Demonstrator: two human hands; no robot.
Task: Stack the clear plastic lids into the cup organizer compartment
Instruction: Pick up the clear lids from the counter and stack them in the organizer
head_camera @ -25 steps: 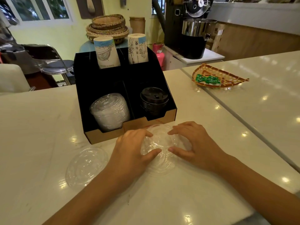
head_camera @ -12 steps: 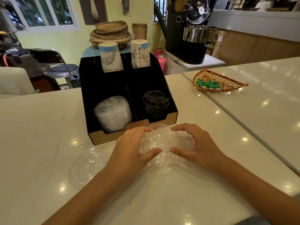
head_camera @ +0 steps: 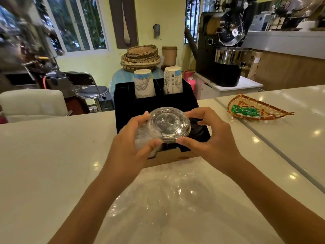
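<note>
Overhead, glossy ribbed clear lids [head_camera: 169,125]

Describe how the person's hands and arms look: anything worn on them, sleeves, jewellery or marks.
Both arms are bare from the bottom edge of the picture up to the wrists, with no sleeve in view. The left hand and the right hand wear no gloves. No ring, watch, bracelet or bandage shows on either. The fingernails that show are short and unpainted. No tattoo or other marking is visible.
</note>
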